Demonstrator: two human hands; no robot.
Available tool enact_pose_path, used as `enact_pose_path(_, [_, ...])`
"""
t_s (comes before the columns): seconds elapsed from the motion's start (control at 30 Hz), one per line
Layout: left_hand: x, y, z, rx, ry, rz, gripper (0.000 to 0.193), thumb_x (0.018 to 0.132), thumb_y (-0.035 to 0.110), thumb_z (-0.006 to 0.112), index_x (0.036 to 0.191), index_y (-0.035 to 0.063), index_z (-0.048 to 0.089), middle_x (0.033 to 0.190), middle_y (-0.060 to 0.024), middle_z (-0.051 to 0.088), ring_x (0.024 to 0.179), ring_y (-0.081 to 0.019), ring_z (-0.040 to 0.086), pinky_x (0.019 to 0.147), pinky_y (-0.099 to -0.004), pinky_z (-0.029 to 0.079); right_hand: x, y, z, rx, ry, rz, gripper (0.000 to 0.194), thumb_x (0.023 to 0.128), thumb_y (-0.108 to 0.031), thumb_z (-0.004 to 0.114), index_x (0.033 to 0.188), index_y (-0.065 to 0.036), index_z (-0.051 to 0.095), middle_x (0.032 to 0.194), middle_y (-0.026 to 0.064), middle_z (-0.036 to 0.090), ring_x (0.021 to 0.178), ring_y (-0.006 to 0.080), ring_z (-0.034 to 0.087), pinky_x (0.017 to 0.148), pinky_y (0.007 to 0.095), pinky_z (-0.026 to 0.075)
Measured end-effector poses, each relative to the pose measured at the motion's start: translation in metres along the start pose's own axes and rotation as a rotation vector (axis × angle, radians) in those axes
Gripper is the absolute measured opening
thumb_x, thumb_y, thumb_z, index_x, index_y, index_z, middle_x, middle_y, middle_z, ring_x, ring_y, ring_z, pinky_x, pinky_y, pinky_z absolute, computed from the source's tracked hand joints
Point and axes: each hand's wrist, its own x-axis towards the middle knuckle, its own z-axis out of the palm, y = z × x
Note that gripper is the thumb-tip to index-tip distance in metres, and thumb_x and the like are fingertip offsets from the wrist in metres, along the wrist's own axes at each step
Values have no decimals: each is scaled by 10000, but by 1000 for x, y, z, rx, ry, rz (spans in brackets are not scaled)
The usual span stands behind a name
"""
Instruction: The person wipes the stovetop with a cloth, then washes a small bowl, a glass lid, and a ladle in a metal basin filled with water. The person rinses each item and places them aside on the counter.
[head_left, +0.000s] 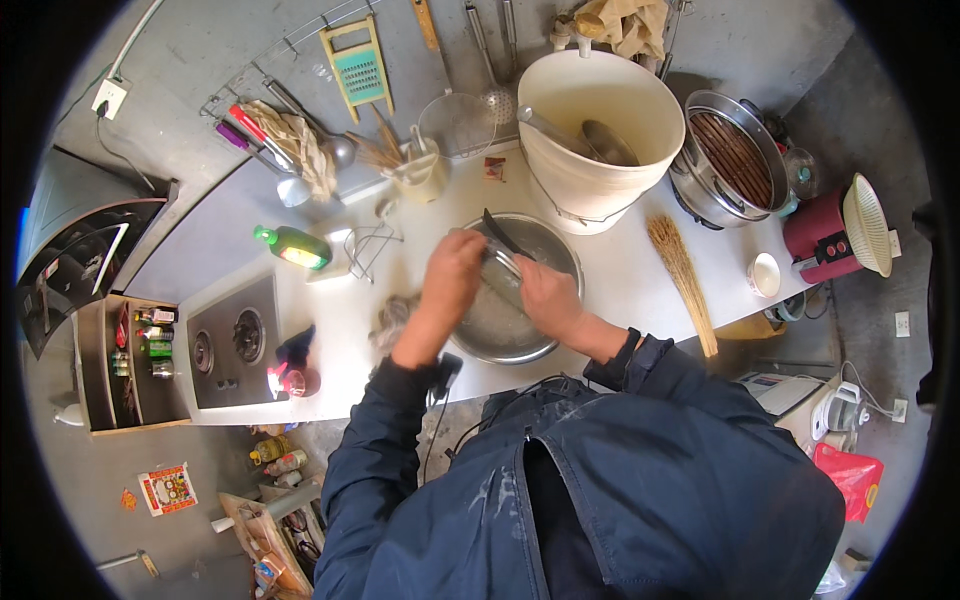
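Note:
Before me on the white counter is a round metal basin (517, 352) with cloudy liquid in it. Over its middle, my right hand (551, 296) grips a kitchen utensil (504, 259) with shiny metal bars and a dark, narrow part. What kind of utensil it is cannot be made out. My left hand (452, 268) is above the basin's left side, its fingers curled at the utensil's other end and slightly blurred. A grey rag (394, 321) lies just left of the basin, partly behind my left wrist.
A large white bucket (592, 180) holding a ladle stands behind the basin. A straw whisk broom (681, 277) and small bowl (763, 274) lie to the right. On the left are a wire stand (367, 251), green detergent bottle (296, 247) and gas stove (232, 341).

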Motion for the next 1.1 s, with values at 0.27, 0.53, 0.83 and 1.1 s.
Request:
enact_pose_path(0.27, [5,-24,-12,51,-134,-134,301,844,-59,631,1109,9,756,1123,-185,749,1016,-388,725,906,-434,586,-5,13,-3,30,0,-104,306,914,-37,644,1216,9,644,894,157,737,740,326,732,614,409,592])
enact_pose_path(0.53, [-11,-92,-23,-188,-272,-266,299,851,-23,650,1131,5,752,1087,-172,750,977,-294,749,880,-366,577,-8,3,-13,78,-54,-96,377,856,-32,653,1233,-23,651,1049,169,740,848,377,718,728,485,582])
enact_pose_path(0.83, [-8,-15,-26,-147,-219,17,226,816,39,702,1029,38,776,1002,-139,739,903,-350,720,800,-407,587,31,-36,2,-204,-214,156,59,887,-145,659,902,-89,666,838,132,709,771,366,710,669,493,569])
enact_pose_path(1.1, [-57,-145,-3,-265,-254,-378,250,886,84,679,1105,15,777,1016,-150,777,899,-285,755,827,-365,586,-2,-21,0,-135,79,57,161,839,-59,711,1000,-64,703,875,120,717,810,345,707,725,452,580])
